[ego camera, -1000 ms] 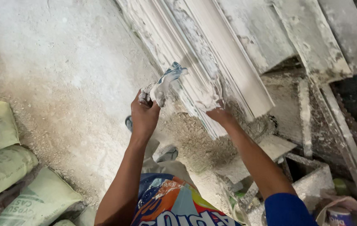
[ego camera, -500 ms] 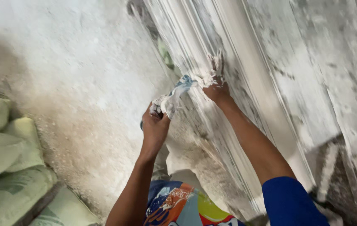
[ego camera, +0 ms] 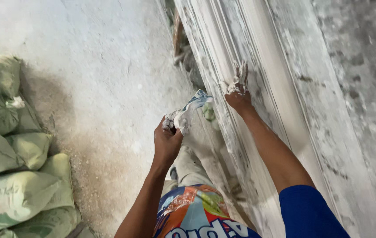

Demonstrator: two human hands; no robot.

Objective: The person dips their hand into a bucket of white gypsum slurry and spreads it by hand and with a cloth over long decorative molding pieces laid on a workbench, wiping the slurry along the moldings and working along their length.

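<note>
Head view: your right hand point(ego camera: 237, 90), fingers spread and plaster-caked, presses the long white moulding point(ego camera: 258, 79) while your left hand point(ego camera: 167, 141) grips a plaster-laden scrap point(ego camera: 188, 110) — wet plaster could likely drip onto the floor point(ego camera: 95, 88).

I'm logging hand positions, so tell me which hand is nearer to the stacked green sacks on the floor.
Left. The left hand, gripping a crumpled plastic scrap, is closer to the green sacks; the right hand presses on the white moulding, farther away.

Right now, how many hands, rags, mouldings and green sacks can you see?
Hands: 2, left hand and right hand
Rag: 1, rag
Moulding: 1, moulding
Green sacks: about 6, sacks, stacked and partly hidden
Total: about 10
</note>
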